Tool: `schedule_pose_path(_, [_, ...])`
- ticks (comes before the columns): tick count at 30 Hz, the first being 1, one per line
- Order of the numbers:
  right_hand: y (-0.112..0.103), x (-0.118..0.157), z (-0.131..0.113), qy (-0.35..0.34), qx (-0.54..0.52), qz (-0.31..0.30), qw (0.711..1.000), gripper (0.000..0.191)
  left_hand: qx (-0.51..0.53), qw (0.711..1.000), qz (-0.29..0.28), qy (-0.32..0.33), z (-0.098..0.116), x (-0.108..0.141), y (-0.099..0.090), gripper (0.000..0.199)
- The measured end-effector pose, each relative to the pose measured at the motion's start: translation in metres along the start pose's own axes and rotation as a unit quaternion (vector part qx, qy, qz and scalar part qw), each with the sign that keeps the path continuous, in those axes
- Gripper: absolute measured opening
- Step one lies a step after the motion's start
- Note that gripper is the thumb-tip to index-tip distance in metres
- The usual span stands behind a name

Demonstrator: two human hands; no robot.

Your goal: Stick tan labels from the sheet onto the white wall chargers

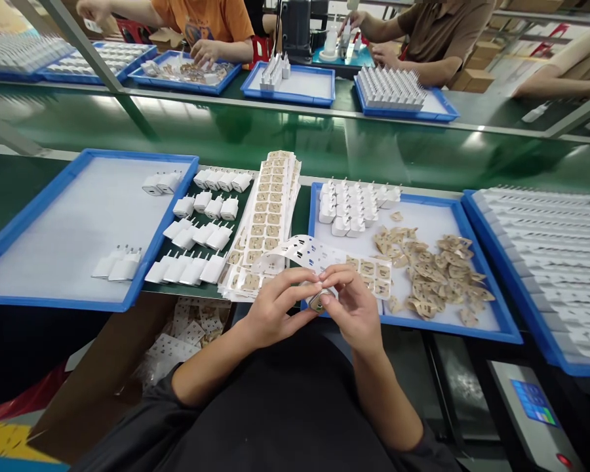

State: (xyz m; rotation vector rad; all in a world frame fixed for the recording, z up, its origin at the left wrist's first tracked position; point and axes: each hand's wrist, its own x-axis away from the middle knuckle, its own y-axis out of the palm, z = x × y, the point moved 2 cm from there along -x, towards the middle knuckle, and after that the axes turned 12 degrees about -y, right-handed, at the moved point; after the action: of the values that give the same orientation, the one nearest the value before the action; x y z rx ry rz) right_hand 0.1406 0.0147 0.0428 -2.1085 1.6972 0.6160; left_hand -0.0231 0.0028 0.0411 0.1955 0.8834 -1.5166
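Both hands meet at the near edge of the table (303,208), with one plug (317,301) pinched between them: the left hand (281,300) has thumb and fingertips closed on its left side, and the right hand (353,305) grips it from the right, thumb laid near the upturned face. Sharing the small body between two grips probably steadies it and leaves that face open to view, though the fingers hide much of it. Just beyond the fingertips a sheet (302,248) curls up, its left part bare and punched with dark holes, its right end carrying brown stickers over the edge of the middle tray (511,333); lying so close, it seems set for a short reach, but whether a finger touches it I cannot tell. To the left, a stack (268,210) of similar sheets runs from near to far, perhaps so that the top one lifts off easily. Left of that, plugs (191,226) rest in four rows, prongs pointing away, an order that likely makes each easy to pick up. In the middle tray, upright plugs (349,204) cluster at far left while a heap (435,272) of brown bits lies to their right, presumably apart to keep the two from mixing
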Motion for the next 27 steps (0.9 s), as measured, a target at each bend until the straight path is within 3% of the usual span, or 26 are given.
schedule_pose_path(6, [0.004, 0.003, 0.005, 0.028, -0.057, 0.048, 0.997, 0.010, -0.013, 1.000, -0.002, 0.010, -0.001, 0.003, 0.002, 0.049])
schedule_pose_path(20, [0.002, 0.006, 0.012, 0.072, -0.136, 0.047, 0.987, 0.009, 0.003, 1.000, -0.004, 0.016, -0.004, 0.003, 0.003, 0.049])
schedule_pose_path(27, [-0.006, 0.001, 0.005, 0.019, -0.025, 0.004, 1.000, 0.012, 0.022, 0.999, -0.022, -0.019, -0.007, 0.004, 0.004, 0.047])
